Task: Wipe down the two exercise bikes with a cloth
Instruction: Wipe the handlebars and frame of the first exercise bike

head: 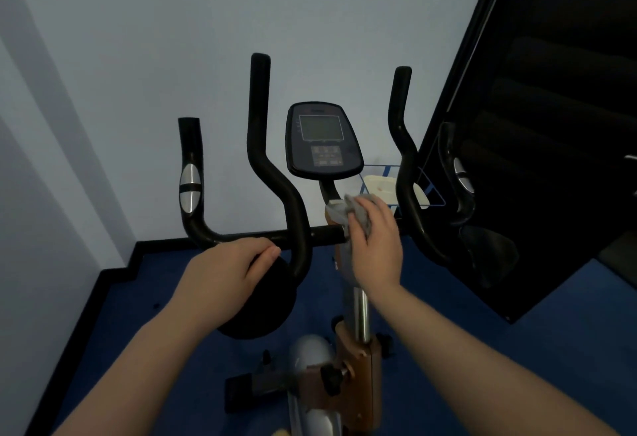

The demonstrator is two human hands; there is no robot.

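While I look down from the head cam, nearest me sit the bike's silver-grey plastic shroud (312,349) and copper-brown metal frame block (355,359), w/ a chrome steel post (361,311) rising out of it. Those parts look hard and smooth, so I'd judge a cloth slides easily there; black adjuster knobs (331,378) stick out and could snag fabric.

Next up, my left hand (227,270) rests over the black padded horizontal handlebar (320,235), fingers curled loosely across the top. I'd call it a steadying grip. My right hand (375,246) is clamped round a crumpled grey soft cloth (351,209), pressing it at the bar/stem junction. Cloth is limp and light; bunched in the palm is the right hold, loose tails could catch.

Bike itself reads heavy and rigid, won't shift under wiping pressure. Foam-like grips prob drag more than metal.

Further out: dark oval console w/ grey LCD screen (322,139), likely fragile, so light pressure only. Upright black curved handle horns (259,118) w/ silver pulse pads (189,188). Behind sit the pale wall and, on the right, a black panel (551,125). Second bike not in view.
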